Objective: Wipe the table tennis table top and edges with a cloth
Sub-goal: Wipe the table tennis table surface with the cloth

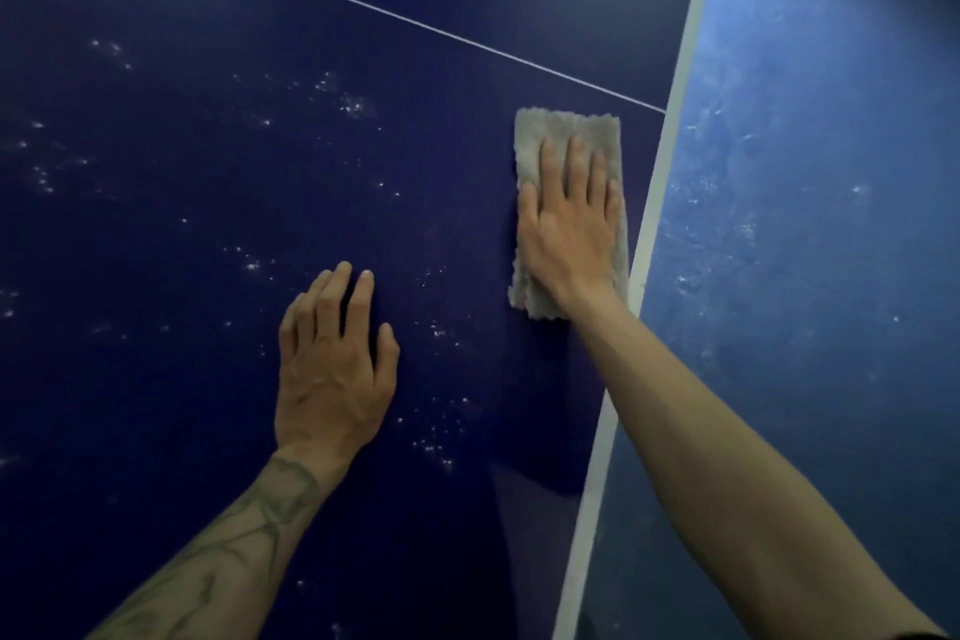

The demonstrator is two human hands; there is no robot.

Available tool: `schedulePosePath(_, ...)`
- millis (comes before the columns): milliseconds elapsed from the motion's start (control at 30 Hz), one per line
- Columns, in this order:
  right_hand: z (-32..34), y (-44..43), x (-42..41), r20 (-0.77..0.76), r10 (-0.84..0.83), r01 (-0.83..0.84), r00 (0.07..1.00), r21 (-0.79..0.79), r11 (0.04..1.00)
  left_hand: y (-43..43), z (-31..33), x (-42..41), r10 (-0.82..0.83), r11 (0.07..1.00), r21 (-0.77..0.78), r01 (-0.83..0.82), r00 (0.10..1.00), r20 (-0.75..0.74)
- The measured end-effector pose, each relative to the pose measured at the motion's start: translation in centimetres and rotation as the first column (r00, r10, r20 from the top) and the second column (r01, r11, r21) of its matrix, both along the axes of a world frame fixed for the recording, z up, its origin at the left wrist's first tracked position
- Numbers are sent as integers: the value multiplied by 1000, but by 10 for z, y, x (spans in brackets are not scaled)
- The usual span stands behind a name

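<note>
Dark blue table top, speckled with pale dust, crossed by a thin white line; white edge band at right, blue floor beyond. Folded grey cloth just inside the band, right hand pressing flat upon it. Left hand flat on the bare top, tattooed forearm behind.

Left hand lies flat, palm down, fingers straight; right hand presses flat, farther forward.
</note>
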State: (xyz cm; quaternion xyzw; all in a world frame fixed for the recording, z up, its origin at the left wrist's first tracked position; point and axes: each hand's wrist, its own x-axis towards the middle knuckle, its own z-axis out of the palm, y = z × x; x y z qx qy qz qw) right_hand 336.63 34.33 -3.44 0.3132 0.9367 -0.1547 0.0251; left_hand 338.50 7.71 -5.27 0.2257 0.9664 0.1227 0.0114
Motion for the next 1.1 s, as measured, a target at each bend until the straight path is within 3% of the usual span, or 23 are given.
schedulePosePath(100,-1,-37,-21,-29,2,-3,1000,-26,1000,-3,-5,-1,-10,1000,2,10,1000,-15)
schedulePosePath(267,-8,-81,35,1,331,-330,944,70,941,-4,-8,-1,-20,1000,7,20,999,-28)
schedulePosePath(367,-2,-49,59,65,153,-158,986,81,984,-4,-7,-1,-26,999,20,27,999,-22)
schedulePosePath(467,4,-20,32,46,-107,105,993,52,993,-4,-9,-2,-16,1000,18,16,1000,-16)
schedulePosePath(533,3,-25,4,10,-195,195,981,9,981,-3,-10,-2,-26,1000,6,26,1000,-16)
schedulePosePath(600,0,-50,-10,-3,-92,92,996,8,996,-3,-10,-3,-21,1000,-5,21,1000,-16)
schedulePosePath(700,-7,-92,21,-3,255,-254,967,69,965,-4,-9,-2,-21,1000,-1,21,1000,-15)
schedulePosePath(733,-8,-93,39,1,302,-302,953,67,951,-4,-9,-2,-20,1000,3,20,1000,-16)
schedulePosePath(800,-8,-71,66,25,244,-246,969,73,967,-2,-8,-2,-18,1000,10,18,1000,-7)
schedulePosePath(967,-4,-22,39,6,-211,211,977,41,977,-2,-8,-2,-11,1000,9,11,1000,-2)
schedulePosePath(1033,-4,-44,17,-14,-175,175,984,4,985,-2,-7,-2,-15,1000,5,15,1000,-6)
schedulePosePath(1100,-8,-78,23,-22,43,-42,999,36,998,-1,-6,-2,-19,1000,14,19,1000,-6)
